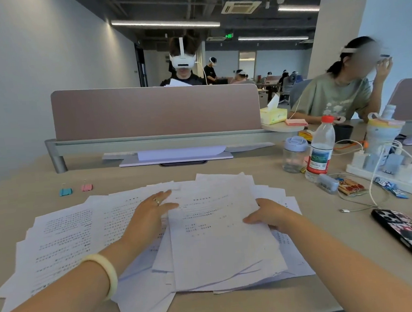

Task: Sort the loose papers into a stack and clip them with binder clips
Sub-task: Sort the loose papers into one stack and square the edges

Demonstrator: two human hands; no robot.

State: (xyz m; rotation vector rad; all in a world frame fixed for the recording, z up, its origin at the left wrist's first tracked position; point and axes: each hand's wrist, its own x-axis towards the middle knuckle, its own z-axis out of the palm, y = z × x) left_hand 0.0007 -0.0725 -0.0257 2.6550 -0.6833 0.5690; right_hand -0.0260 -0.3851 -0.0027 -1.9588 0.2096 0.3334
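Observation:
Several loose printed papers (66,236) lie fanned across the beige desk (328,240) in front of me. My left hand (150,213) rests flat on the sheets at the middle, fingers straight, a ring on one finger. My right hand (270,214) grips the right edge of a partly gathered stack (218,247), thumb on top and fingers under it. A blue binder clip (65,191) and a pink binder clip (87,187) sit apart on the desk at the far left, beyond the papers.
A water bottle (320,148), a small jar (295,154), a power strip with cables (386,170) and a phone (408,234) crowd the right side. A divider panel (155,110) closes the desk's far edge. A seated person (337,98) is at the right.

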